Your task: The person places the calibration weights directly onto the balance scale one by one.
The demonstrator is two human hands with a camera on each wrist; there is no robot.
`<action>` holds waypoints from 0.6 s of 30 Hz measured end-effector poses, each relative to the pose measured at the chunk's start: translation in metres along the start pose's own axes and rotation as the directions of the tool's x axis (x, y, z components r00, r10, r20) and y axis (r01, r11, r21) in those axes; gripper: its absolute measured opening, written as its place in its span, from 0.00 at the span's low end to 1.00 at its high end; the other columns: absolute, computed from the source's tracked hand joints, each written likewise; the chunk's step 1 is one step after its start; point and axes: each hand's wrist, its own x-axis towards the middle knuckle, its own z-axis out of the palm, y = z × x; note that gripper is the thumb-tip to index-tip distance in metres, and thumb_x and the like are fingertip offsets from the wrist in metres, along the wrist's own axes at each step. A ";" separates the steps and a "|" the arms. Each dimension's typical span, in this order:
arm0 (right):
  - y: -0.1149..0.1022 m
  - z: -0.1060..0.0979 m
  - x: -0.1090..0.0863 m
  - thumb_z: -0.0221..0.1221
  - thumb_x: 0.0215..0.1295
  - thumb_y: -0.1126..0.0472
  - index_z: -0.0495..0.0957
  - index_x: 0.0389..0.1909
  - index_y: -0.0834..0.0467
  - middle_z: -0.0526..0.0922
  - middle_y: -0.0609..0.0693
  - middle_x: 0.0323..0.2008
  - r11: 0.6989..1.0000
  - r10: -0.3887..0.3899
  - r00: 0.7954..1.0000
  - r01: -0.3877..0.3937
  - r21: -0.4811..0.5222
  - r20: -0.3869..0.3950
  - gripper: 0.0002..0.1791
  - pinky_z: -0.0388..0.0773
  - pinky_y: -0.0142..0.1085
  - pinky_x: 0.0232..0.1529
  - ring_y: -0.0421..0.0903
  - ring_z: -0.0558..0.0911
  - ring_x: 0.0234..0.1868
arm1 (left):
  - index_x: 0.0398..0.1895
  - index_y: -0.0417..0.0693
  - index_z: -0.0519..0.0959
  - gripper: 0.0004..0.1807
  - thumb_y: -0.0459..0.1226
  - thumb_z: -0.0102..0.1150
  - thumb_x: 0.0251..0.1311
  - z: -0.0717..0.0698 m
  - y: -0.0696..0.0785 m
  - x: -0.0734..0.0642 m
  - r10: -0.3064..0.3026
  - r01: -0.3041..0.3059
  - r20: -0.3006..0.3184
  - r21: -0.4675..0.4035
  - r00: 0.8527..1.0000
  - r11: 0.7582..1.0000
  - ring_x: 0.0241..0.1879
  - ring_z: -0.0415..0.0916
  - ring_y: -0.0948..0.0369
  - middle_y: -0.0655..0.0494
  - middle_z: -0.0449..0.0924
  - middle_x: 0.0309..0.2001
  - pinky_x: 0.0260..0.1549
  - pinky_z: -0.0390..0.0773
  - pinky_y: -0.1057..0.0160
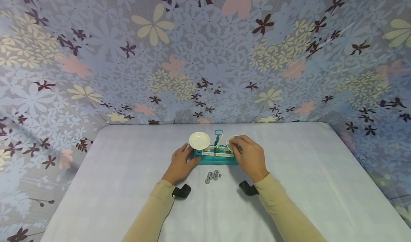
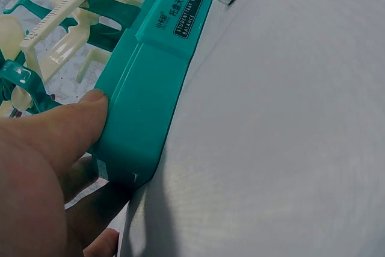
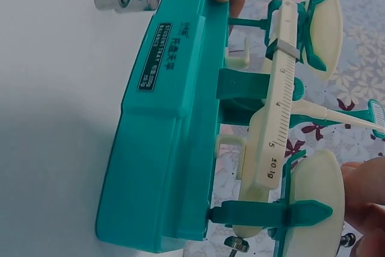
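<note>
Fingers of the left hand (image 1: 181,166) clamp one two-pan balance (image 2: 144,97) near five-plus weights (image 1: 210,175); whether the right hand (image 1: 251,159) pinches, at one pan (image 3: 319,200), I can't tell.

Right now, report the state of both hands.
Left hand: gripping the teal balance base.
Right hand: at the right pan; whether it holds anything cannot be told.

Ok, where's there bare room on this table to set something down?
The tabletop is bare left of the left sleeve and right of the right sleeve. The middle is crowded: left hand and right hand at the teal balance, metal weights just in front of it.
</note>
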 end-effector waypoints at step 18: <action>0.001 0.003 0.004 0.67 0.54 0.61 0.84 0.32 0.55 0.82 0.48 0.32 0.989 -0.103 0.993 0.109 -0.104 0.062 0.05 0.79 0.36 0.25 0.42 0.81 0.26 | 0.68 0.46 0.61 0.36 0.54 0.51 0.62 -0.003 0.004 -0.001 0.015 -0.015 -0.005 -0.001 1.000 1.000 0.70 0.48 0.50 0.46 0.62 0.66 0.66 0.43 0.46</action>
